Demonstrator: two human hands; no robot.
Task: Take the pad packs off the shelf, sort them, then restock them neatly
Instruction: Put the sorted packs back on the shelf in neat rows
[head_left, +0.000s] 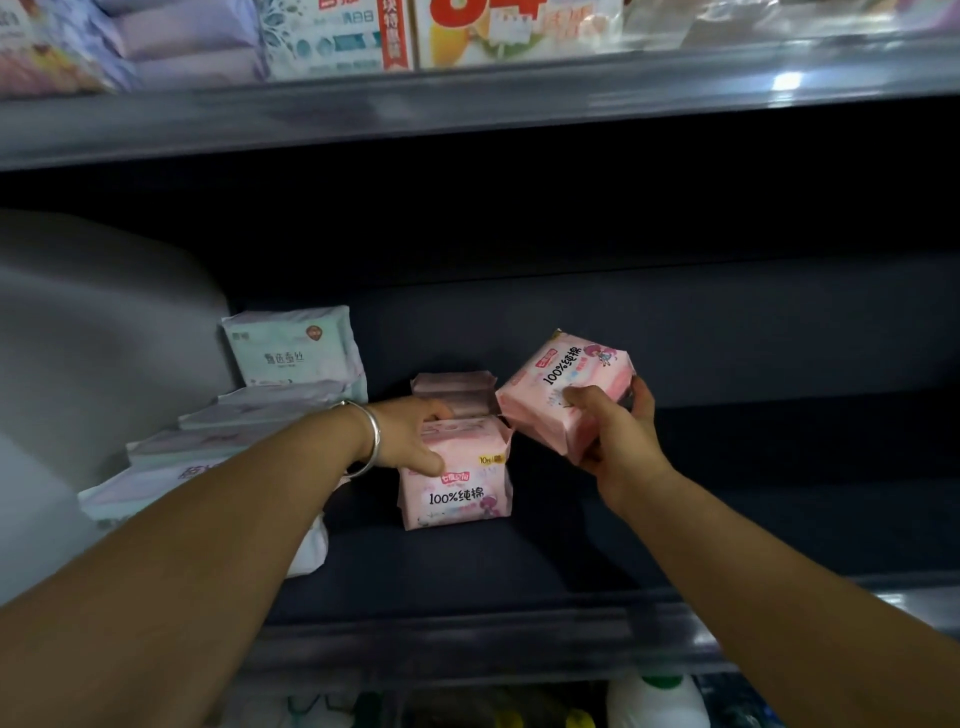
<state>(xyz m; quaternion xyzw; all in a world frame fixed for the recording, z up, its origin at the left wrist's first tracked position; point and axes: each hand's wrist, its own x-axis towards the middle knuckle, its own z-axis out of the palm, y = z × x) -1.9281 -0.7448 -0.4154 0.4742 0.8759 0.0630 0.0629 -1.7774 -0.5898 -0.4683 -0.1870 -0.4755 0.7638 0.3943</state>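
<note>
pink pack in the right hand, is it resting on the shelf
No, the right hand holds the pink pack tilted in the air, above the shelf.

Dark shelf (727, 519): pink pad packs (457, 483) mid-shelf, pale green-white packs (296, 348) left, some seemingly lying flat

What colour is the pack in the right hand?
Pink, seen in the head view: pack, right hand.

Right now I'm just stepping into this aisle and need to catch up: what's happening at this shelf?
A person is stocking pad packs. The left hand grips the front pink pack standing on the dark shelf, with another pack behind it. The right hand holds a tilted pink pack in the air beside them. Pale green packs stand at the left.
</note>
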